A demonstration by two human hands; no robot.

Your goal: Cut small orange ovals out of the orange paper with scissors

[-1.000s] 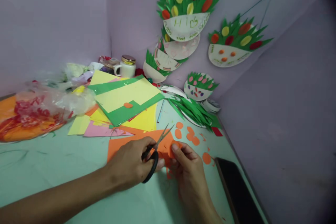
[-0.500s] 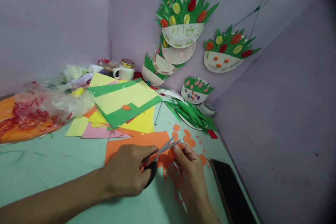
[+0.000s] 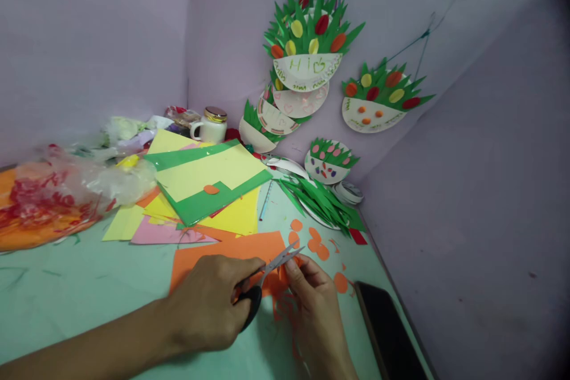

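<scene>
My left hand [image 3: 218, 300] is closed around the black handles of a pair of scissors [image 3: 253, 303], its thumb and fingers in the loops. The blades point right and stand slightly apart. Between the thumb and fingers of my right hand [image 3: 312, 285] is a small piece of orange paper [image 3: 285, 275], partly hidden by the thumb and the blades. Beneath both hands lies a larger orange paper sheet [image 3: 191, 258]. Thin orange scraps [image 3: 285, 309] are scattered under my right hand. Several cut orange ovals [image 3: 318, 243] rest just beyond it.
A dark phone [image 3: 392, 332] lies along the table's right edge. Behind are stacked coloured papers [image 3: 214, 175], green paper strips [image 3: 318, 199] and a lidded white mug [image 3: 212, 129]. Plastic bags [image 3: 75, 187] cover the left side. Paper-plate baskets [image 3: 307, 71] hang on the wall.
The view has tilted slightly upward, so most things sit a little lower. The scissor blades have drawn closer together at the orange piece. Both hands keep their holds.
</scene>
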